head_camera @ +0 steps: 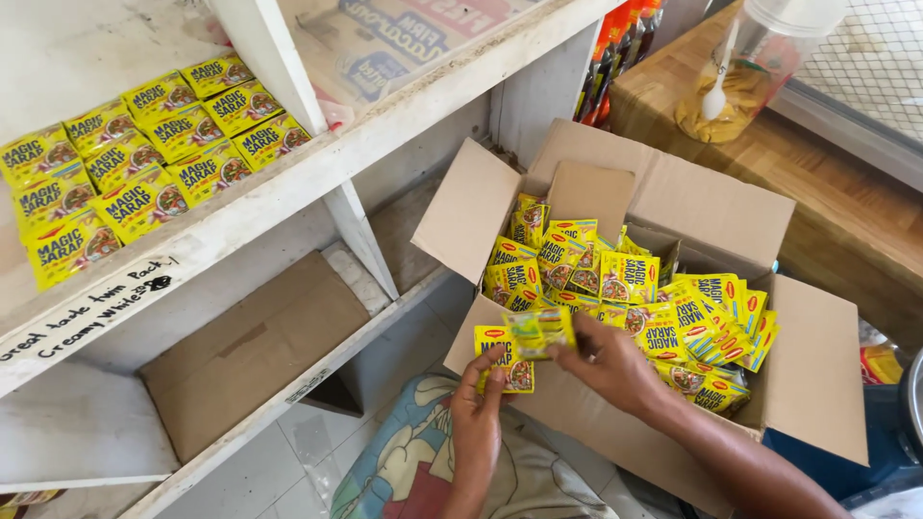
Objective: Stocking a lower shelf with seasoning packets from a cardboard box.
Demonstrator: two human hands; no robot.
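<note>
Two rows of yellow seasoning sachets (144, 159) already lie flat on the upper board of a white wooden shelf (317, 168), with a flattened sheet of cardboard (250, 351) resting on the board below. Right of the shelf, above a patterned cloth (404, 461), the left hand (478, 408) is closed round a small stack of sachets (507, 358), thumb on top. Just beside it, the right hand (611, 365) pinches one more sachet (540, 330) and lays it against that stack, at the near rim of an open cardboard box (817, 365) heaped with the same packets. The step in hand appears to be gathering a handful from the box; moving it to the shelf would call for a firm, squared grip, since loose packets slip easily. A clear plastic jar (760, 67) stands on the wooden worktop (846, 211) behind.
</note>
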